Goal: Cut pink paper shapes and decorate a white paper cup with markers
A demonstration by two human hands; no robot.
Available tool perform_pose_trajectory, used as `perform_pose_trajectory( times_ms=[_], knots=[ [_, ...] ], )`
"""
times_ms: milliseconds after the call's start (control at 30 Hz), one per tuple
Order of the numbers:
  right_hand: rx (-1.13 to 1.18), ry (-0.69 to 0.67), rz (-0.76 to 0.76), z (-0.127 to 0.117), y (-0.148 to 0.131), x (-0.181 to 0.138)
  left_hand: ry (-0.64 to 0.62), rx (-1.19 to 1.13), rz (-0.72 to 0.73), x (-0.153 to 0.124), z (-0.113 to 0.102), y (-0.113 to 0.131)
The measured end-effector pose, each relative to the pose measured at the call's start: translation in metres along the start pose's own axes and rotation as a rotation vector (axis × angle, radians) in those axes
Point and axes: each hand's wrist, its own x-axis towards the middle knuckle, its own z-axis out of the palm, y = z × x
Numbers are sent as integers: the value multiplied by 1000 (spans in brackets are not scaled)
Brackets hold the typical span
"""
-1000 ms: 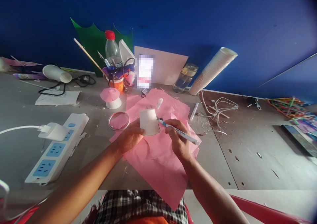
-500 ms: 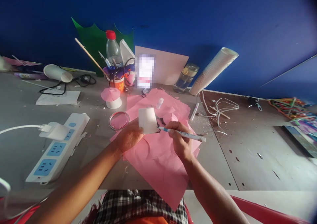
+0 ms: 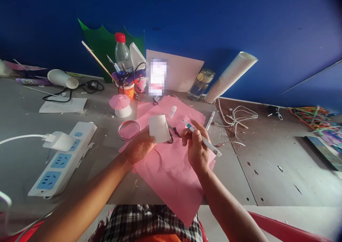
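My left hand grips a white paper cup, turned with its narrower end up, above the pink paper. In my right hand is a white marker with a blue end; its tip points up and left, apart from the cup. Dark-handled scissors lie partly hidden behind the cup. Layered sheets of pink paper spread under both hands and hang over the table's front edge. A small white cap-like piece rests on the paper behind the cup.
To the left lie a power strip and a round tape roll. Behind stand a pink-topped cup, a lit phone, a water bottle and a leaning stack of paper cups. Another marker lies at right.
My right hand has drawn the marker away from the cup's lower right edge, swinging its tip upward. The cup has tilted slightly in my left hand.
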Motion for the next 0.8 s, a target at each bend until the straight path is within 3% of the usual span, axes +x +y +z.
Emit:
perform_pose_trajectory(
  times_ms=[200, 367, 500, 800],
  knots=[
    [-302, -33, -54, 2, 2, 1, 127, -115, 64, -5, 5, 11],
    [-418, -244, -209, 3, 14, -3, 207, -172, 213, -7, 2, 29],
    [-472, -335, -333, 3, 21, -4, 262, -156, 291, -8, -4, 39],
    [-484, -734, -599, 18, 16, -11, 262, -156, 305, -3, -8, 35]
  ],
)
